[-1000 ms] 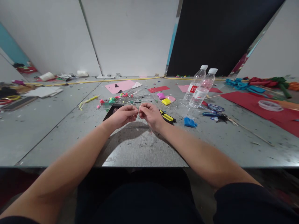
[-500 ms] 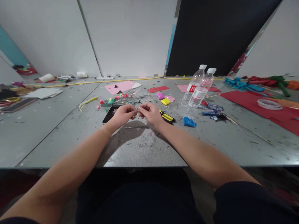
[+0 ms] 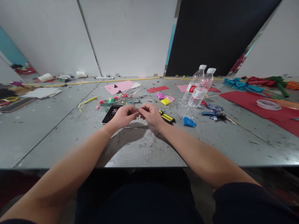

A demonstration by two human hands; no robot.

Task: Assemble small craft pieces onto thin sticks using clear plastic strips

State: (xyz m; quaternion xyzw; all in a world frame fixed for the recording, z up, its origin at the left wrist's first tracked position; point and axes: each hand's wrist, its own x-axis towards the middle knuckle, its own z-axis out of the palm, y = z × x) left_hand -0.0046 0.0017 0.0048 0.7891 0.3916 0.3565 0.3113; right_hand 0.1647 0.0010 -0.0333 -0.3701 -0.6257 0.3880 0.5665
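Grey table (image 3: 70, 130); yellow-black marker (image 3: 167, 116); blue packet (image 3: 188, 122); pink sheet (image 3: 119, 86); red sheet (image 3: 254, 104); black phone (image 3: 109, 114).

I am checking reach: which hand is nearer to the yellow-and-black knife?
Right. The right hand lies just beside the knife; the left hand is farther away, near the phone.

The table (image 3: 70, 130) was matt grey, scuffed and scratched. Two water bottles (image 3: 198, 87) were clear, glossy plastic with white caps. Red paper sheets (image 3: 257, 104) and pink paper (image 3: 120, 86) looked flat and matt. The phone (image 3: 111, 113) showed glossy black glass.
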